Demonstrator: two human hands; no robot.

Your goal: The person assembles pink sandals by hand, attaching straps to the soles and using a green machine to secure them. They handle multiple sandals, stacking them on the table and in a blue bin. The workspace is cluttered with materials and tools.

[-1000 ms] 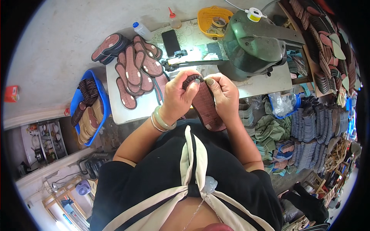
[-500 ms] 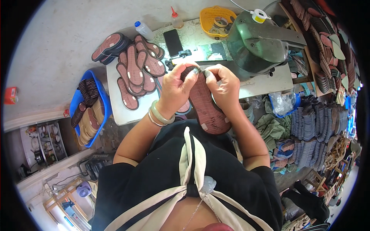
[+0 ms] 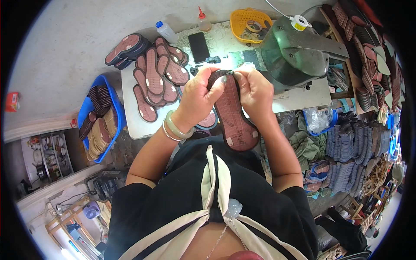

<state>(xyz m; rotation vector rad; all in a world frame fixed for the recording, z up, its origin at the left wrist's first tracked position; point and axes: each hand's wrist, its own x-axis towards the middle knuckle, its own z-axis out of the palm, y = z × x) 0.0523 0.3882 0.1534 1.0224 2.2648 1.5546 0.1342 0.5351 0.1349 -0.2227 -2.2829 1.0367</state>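
Observation:
A reddish-brown insole (image 3: 234,113) with dark edging and a small pale patch near its lower end hangs from my hands over the table's front edge. At its upper end my left hand (image 3: 197,96) grips one side, thumb laid on its face and fingers behind. My right hand (image 3: 255,94) is closed in a pinch on the dark edging at the same end, close to the left fingertips. Whether a loose thread or strip is in that pinch is too small to tell. Left of my hands, similar insoles (image 3: 154,82) lie in an overlapping pile.
A green sewing machine (image 3: 292,56) stands on the white table (image 3: 130,117). Behind are a phone (image 3: 199,47), two bottles and a yellow basket (image 3: 236,26). A blue basin (image 3: 116,102) of soles stands at left. Stacked soles (image 3: 355,143) and cloth lie at right.
My right hand has shifted slightly right, its fingers now pressed more firmly at the insole's top edge. The insole hangs a little more upright. The whole view has shifted slightly.

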